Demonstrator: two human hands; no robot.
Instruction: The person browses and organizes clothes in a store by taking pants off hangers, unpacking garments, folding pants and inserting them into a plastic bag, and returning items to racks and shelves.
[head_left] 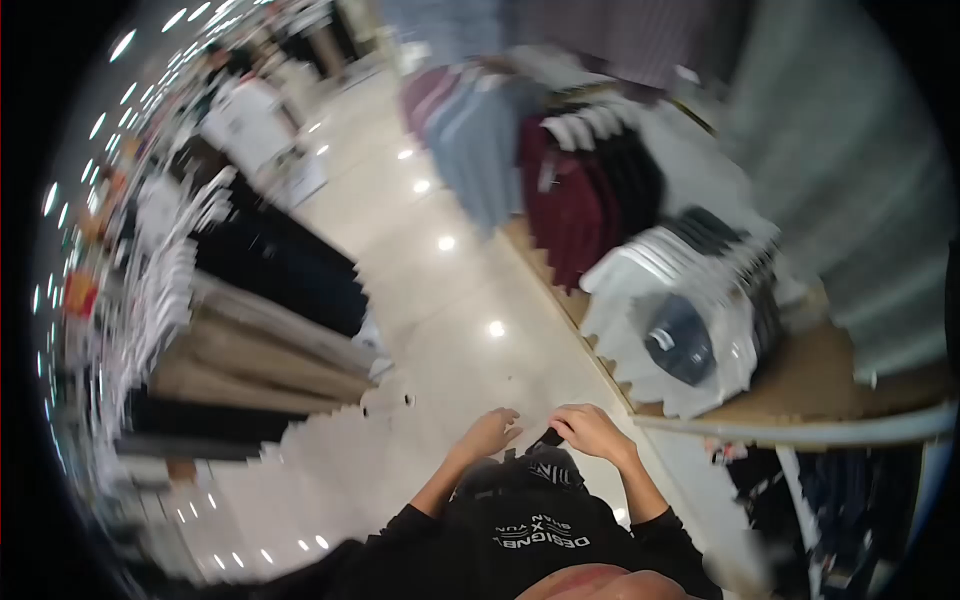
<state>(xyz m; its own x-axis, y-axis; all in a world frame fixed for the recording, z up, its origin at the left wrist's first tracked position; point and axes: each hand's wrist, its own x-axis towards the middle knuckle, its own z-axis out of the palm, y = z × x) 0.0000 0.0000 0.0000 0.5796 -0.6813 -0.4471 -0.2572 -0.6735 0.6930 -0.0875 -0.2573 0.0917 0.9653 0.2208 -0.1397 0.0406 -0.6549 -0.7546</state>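
My right hand (592, 432) is closed on the end of a black strap (549, 438) in front of my waist. To its left, my left hand (488, 434) has its fingers loosely bent and apart, with nothing visible in them. Just below both hands is a dark item with white print (550, 470), against the front of my black shirt (545, 510); its kind is unclear. White lettering runs across the shirt.
On the left stands a rack of trousers (260, 350) on white hangers. At right, folded and hanging shirts (670, 330) fill a wooden shelf (800, 385), with maroon garments (565, 200) beyond. A glossy tiled floor (450, 290) runs between them.
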